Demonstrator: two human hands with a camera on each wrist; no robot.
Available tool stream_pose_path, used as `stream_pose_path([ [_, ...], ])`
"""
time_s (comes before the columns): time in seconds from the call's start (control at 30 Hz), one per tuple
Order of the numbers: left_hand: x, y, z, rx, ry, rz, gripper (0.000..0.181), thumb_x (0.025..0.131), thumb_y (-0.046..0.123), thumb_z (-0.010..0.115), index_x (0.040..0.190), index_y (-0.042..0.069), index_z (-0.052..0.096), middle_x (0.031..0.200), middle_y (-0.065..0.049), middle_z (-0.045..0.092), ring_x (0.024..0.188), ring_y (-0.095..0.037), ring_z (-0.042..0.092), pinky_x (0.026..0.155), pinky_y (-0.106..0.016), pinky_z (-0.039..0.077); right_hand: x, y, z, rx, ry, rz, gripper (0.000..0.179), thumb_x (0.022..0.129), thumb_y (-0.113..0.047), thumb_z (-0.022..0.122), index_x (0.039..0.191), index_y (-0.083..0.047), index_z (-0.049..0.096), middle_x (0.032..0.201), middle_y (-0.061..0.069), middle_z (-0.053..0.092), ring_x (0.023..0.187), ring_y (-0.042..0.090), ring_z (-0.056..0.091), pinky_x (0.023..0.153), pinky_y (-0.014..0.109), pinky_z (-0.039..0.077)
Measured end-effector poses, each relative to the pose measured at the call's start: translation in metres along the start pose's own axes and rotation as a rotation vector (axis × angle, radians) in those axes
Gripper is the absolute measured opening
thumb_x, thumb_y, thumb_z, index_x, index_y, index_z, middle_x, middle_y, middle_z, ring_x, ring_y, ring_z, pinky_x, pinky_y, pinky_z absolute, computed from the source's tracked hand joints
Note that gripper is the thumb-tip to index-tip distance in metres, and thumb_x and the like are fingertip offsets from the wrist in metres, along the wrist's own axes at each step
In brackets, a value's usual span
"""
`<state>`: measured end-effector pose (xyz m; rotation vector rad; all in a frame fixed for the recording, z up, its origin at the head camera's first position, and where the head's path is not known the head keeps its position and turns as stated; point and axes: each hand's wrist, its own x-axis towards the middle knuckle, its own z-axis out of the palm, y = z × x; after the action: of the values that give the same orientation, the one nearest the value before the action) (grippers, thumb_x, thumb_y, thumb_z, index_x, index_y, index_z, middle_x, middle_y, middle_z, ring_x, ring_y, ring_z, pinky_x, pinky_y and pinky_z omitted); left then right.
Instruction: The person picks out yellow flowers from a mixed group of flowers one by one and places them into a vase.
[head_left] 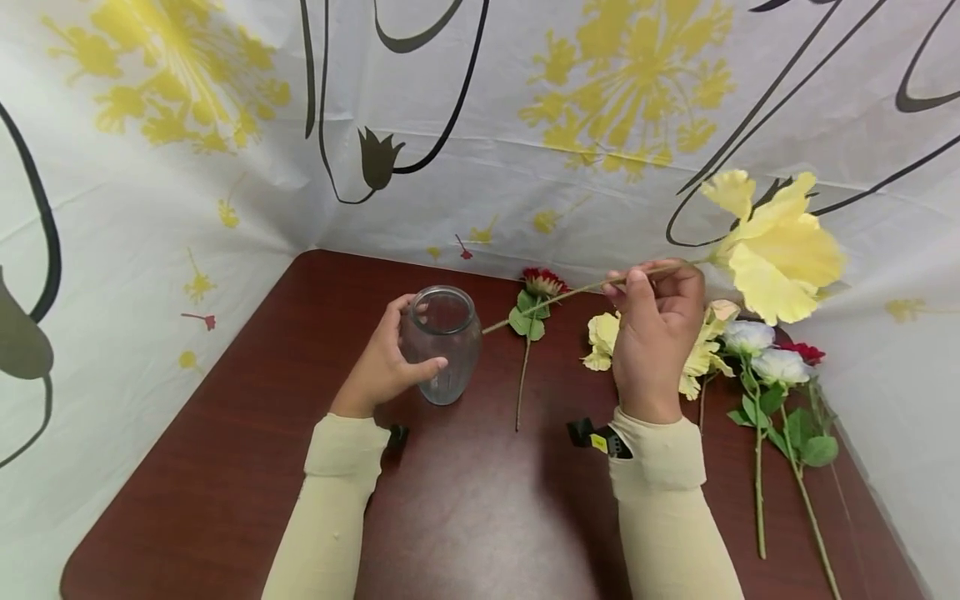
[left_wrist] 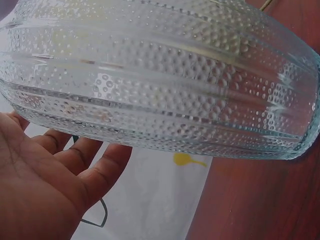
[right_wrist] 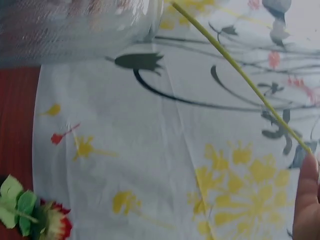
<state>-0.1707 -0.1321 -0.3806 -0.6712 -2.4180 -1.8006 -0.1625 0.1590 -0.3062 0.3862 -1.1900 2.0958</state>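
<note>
A clear glass vase with a dimpled, ribbed wall stands upright on the dark red table. My left hand holds it from the left, thumb across the front and fingers around the far side below the rim. In the left wrist view, fingers lie against the vase's bumpy wall. My right hand pinches the stem of a big yellow artificial flower between thumb and fingers. The bloom points up to the right. The bare stem slants down left, its tip close to the vase's right side.
A red flower with green leaves lies between the vase and my right hand. To the right lie another yellow flower, white flowers and a red one. A patterned white sheet hangs behind the table.
</note>
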Motion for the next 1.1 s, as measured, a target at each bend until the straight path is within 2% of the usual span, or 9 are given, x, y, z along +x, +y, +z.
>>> stream_pose_path([
  [0.13, 0.000, 0.001, 0.000, -0.005, 0.000, 0.002, 0.090, 0.077, 0.010, 0.080, 0.148, 0.002, 0.026, 0.140, -0.025, 0.039, 0.124, -0.033, 0.044, 0.099, -0.053, 0.042, 0.003, 0.003, 0.018, -0.007, 0.042, -0.033, 0.014, 0.094, 0.009, 0.059, 0.104, 0.001, 0.052, 0.095, 0.016, 0.053, 0.086, 0.031, 0.063, 0.077, 0.036, 0.054],
  [0.23, 0.000, 0.003, 0.000, -0.002, 0.000, -0.005, 0.090, 0.077, 0.009, 0.080, 0.149, 0.002, 0.026, 0.140, -0.025, 0.039, 0.124, -0.033, 0.044, 0.099, -0.054, 0.042, 0.002, 0.010, 0.027, -0.042, 0.034, -0.035, 0.013, 0.094, 0.008, 0.058, 0.104, 0.000, 0.053, 0.095, 0.016, 0.054, 0.088, 0.031, 0.063, 0.078, 0.036, 0.054],
  [0.5, 0.000, 0.004, 0.002, 0.015, 0.001, -0.021, 0.091, 0.078, 0.011, 0.080, 0.150, 0.003, 0.025, 0.141, -0.024, 0.038, 0.125, -0.032, 0.043, 0.099, -0.053, 0.043, -0.013, 0.041, 0.035, -0.141, -0.162, 0.037, 0.007, 0.098, 0.003, 0.057, 0.103, 0.003, 0.052, 0.098, 0.016, 0.057, 0.094, 0.033, 0.063, 0.082, 0.037, 0.054],
  [0.6, 0.001, 0.003, 0.003, 0.019, 0.004, -0.027, 0.091, 0.078, 0.012, 0.080, 0.150, 0.004, 0.025, 0.141, -0.023, 0.038, 0.126, -0.031, 0.042, 0.100, -0.054, 0.042, -0.017, 0.051, 0.037, -0.164, -0.205, 0.108, 0.010, 0.098, 0.000, 0.058, 0.106, 0.000, 0.052, 0.098, 0.015, 0.059, 0.094, 0.031, 0.065, 0.081, 0.036, 0.054],
  [0.8, 0.001, 0.004, 0.003, 0.017, 0.012, -0.035, 0.092, 0.078, 0.012, 0.080, 0.150, 0.003, 0.024, 0.141, -0.024, 0.038, 0.127, -0.034, 0.041, 0.103, -0.056, 0.039, -0.026, 0.066, 0.043, -0.194, -0.309, 0.340, 0.017, 0.099, 0.004, 0.054, 0.112, -0.006, 0.055, 0.096, 0.009, 0.060, 0.090, 0.021, 0.067, 0.083, 0.038, 0.053],
  [0.97, 0.002, 0.001, 0.003, 0.003, 0.016, -0.019, 0.091, 0.078, 0.011, 0.079, 0.150, 0.002, 0.025, 0.141, -0.025, 0.039, 0.126, -0.033, 0.043, 0.103, -0.056, 0.038, -0.035, 0.076, 0.043, -0.332, -0.396, 0.486, 0.015, 0.100, -0.004, 0.056, 0.115, -0.002, 0.058, 0.101, 0.008, 0.061, 0.097, 0.023, 0.063, 0.086, 0.037, 0.052],
  [1.1, 0.002, -0.002, 0.003, -0.005, 0.012, 0.000, 0.091, 0.077, 0.011, 0.079, 0.150, 0.002, 0.025, 0.140, -0.025, 0.040, 0.125, -0.033, 0.044, 0.103, -0.055, 0.039, -0.040, 0.082, 0.031, -0.468, -0.452, 0.562, 0.021, 0.100, -0.010, 0.058, 0.118, 0.002, 0.058, 0.107, 0.010, 0.060, 0.100, 0.028, 0.058, 0.084, 0.033, 0.051],
])
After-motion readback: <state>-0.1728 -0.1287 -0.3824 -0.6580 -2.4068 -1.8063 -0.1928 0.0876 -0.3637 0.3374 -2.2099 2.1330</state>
